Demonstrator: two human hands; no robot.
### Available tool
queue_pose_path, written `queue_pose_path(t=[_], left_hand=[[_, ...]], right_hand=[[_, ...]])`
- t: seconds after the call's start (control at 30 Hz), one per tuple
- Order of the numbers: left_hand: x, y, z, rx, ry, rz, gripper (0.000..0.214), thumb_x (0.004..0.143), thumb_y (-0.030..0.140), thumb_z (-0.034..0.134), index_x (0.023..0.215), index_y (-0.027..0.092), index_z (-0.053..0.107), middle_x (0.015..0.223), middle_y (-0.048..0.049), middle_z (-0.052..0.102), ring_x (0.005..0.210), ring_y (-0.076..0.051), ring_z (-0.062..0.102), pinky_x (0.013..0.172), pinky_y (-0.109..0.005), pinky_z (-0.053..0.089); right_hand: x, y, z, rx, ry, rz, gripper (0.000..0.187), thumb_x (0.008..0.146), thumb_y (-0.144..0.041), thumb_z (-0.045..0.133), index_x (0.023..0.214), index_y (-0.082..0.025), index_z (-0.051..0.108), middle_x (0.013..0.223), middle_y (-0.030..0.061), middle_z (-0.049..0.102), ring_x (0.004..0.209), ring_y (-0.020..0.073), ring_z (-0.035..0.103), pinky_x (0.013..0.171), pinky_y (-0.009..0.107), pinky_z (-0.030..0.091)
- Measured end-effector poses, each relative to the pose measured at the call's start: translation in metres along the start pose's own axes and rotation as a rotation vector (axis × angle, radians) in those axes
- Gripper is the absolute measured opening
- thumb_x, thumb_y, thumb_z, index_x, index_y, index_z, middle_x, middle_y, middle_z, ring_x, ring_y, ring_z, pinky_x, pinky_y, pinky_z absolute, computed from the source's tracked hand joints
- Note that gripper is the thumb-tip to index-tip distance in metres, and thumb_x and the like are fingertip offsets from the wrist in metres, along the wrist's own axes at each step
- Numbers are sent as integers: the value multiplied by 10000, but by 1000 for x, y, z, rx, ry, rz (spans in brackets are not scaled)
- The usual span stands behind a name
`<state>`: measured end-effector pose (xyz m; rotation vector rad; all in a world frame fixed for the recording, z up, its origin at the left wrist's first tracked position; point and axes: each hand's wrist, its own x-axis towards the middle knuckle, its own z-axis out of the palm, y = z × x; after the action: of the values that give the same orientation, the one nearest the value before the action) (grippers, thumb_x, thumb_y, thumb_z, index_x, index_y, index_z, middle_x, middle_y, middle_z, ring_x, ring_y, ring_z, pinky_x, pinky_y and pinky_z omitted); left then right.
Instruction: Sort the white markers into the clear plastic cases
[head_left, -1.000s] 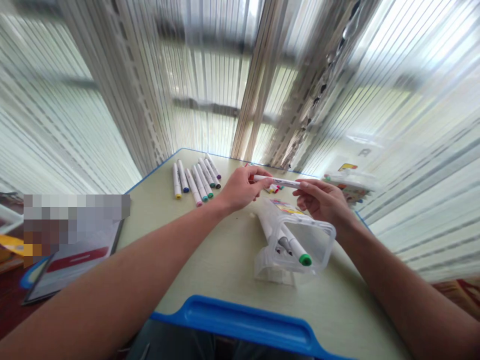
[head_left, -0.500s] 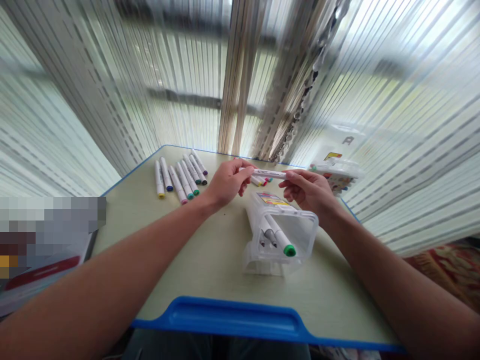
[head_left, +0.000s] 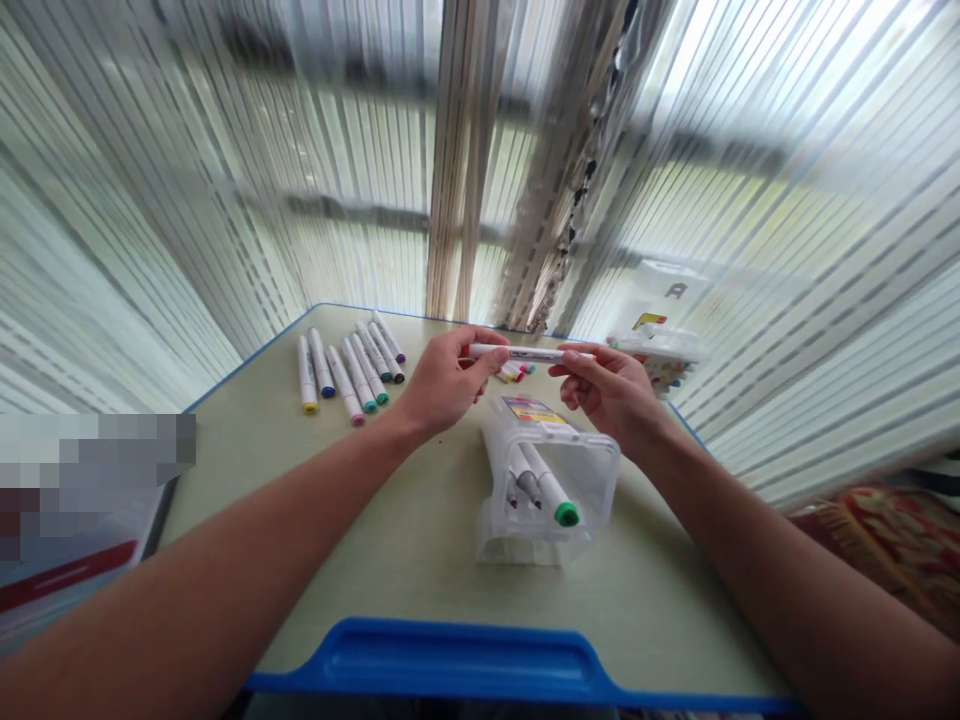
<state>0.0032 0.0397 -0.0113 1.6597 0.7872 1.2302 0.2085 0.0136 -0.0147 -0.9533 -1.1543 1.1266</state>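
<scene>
Both of my hands hold one white marker [head_left: 525, 353] level above the table. My left hand [head_left: 442, 385] pinches its left end and my right hand [head_left: 607, 390] pinches its right end. Just below them a clear plastic case [head_left: 551, 480] lies on its side with its open mouth toward me. Inside it are a green-capped marker [head_left: 551, 487] and a grey-tipped one. Several capped markers [head_left: 349, 365] lie side by side in a row to the left of my left hand. A few more markers [head_left: 516, 371] lie behind my hands.
The pale green table [head_left: 405, 530] has a blue rim and a blue handle [head_left: 465, 660] at the near edge. A second clear pack of markers [head_left: 660, 352] sits at the far right corner. Vertical blinds hang close behind. A tablet-like item lies off the table's left.
The view shifted slightly; the hands keep holding the white marker at both ends, now a little further left. The case and the row of markers stay where they were.
</scene>
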Motion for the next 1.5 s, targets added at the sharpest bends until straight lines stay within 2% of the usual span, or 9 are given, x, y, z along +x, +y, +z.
queue_pose_path(t=[0.2, 0.47, 0.57, 0.7, 0.8, 1.0, 1.23, 1.5], left_hand=[[1, 0, 1, -108, -13, -57, 142, 870, 124, 533, 990, 118, 609, 672, 26, 540, 431, -50, 478, 393, -180, 399], [1, 2, 1, -227, -33, -159, 178, 897, 130, 455, 1001, 119, 598, 729, 9, 552, 447, -55, 518, 406, -187, 425], [1, 2, 0, -215, -31, -143, 174, 889, 147, 474, 998, 118, 606, 723, 4, 566, 450, -57, 519, 406, -183, 422], [0, 2, 0, -88, -30, -66, 163, 842, 162, 585, 994, 114, 619, 618, 36, 526, 451, -63, 493, 420, -181, 423], [-1, 2, 0, -28, -41, -32, 176, 835, 162, 604, 999, 103, 626, 612, 34, 523, 458, -66, 483, 426, -187, 429], [-2, 3, 0, -34, -60, -14, 191, 820, 157, 625, 1000, 94, 633, 638, 28, 538, 458, -53, 471, 429, -181, 421], [-1, 2, 0, -46, -37, -28, 178, 876, 201, 552, 986, 91, 640, 687, -3, 576, 458, -56, 485, 413, -183, 413], [0, 1, -1, -15, -40, -9, 191, 835, 238, 636, 945, 81, 641, 665, -9, 597, 455, -57, 478, 415, -182, 409]], right_hand=[[1, 0, -1, 7, -22, -24, 334, 620, -294, 844, 897, -176, 699, 688, 4, 706, 447, 87, 573, 417, 212, 444], [1, 0, -1, 2, -22, -16, 365, 595, -292, 855, 903, -179, 696, 661, -3, 697, 442, 89, 556, 406, 215, 424], [1, 0, -1, 0, -28, -23, 353, 603, -299, 850, 896, -175, 697, 675, 1, 698, 442, 83, 553, 415, 215, 427], [0, -1, -1, -11, -23, -22, 331, 616, -304, 840, 885, -176, 697, 695, 5, 699, 440, 83, 556, 409, 214, 425], [0, -2, -1, 4, -14, -19, 286, 636, -293, 824, 863, -171, 701, 698, 15, 706, 437, 84, 563, 407, 209, 425], [0, -4, -1, 23, -6, -4, 194, 685, -267, 769, 839, -164, 710, 705, 31, 720, 427, 88, 569, 394, 205, 417], [-1, -2, 0, 23, -9, -15, 216, 660, -269, 804, 823, -161, 711, 663, 31, 719, 426, 94, 578, 390, 199, 419], [0, 1, -2, 14, -11, -13, 229, 665, -312, 821, 787, -164, 696, 639, 22, 713, 419, 93, 574, 382, 192, 422]])
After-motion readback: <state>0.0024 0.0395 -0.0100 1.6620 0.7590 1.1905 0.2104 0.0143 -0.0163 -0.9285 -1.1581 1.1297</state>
